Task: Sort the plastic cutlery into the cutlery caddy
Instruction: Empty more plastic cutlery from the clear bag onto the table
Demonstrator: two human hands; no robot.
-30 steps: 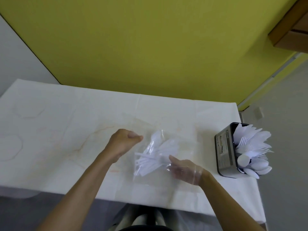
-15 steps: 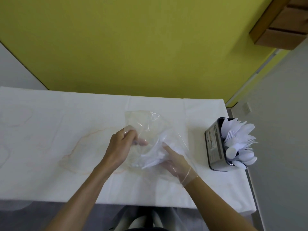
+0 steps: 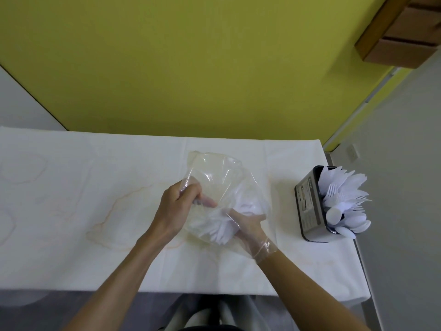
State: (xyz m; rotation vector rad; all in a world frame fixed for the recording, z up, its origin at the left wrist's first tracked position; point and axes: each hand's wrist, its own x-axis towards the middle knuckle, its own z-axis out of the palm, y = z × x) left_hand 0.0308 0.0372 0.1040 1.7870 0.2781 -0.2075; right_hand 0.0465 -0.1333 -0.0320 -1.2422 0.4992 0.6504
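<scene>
A clear plastic bag with white plastic cutlery bunched at its bottom is held up over the middle of the table. My left hand grips the bag's left edge. My right hand, in a thin clear glove, grips the bag's lower right side around the cutlery. The cutlery caddy, a grey metal box, stands near the table's right edge, full of white forks, knives and spoons fanning out of its top.
The table wears a white cloth with faint orange stains. A yellow wall rises behind it. A wooden shelf hangs at the top right. The table's right edge lies just past the caddy.
The bag lay flat on the table one second ago. Both hands have lifted it and opened its mouth upward, and the cutlery has slid into a bunch at the bottom.
</scene>
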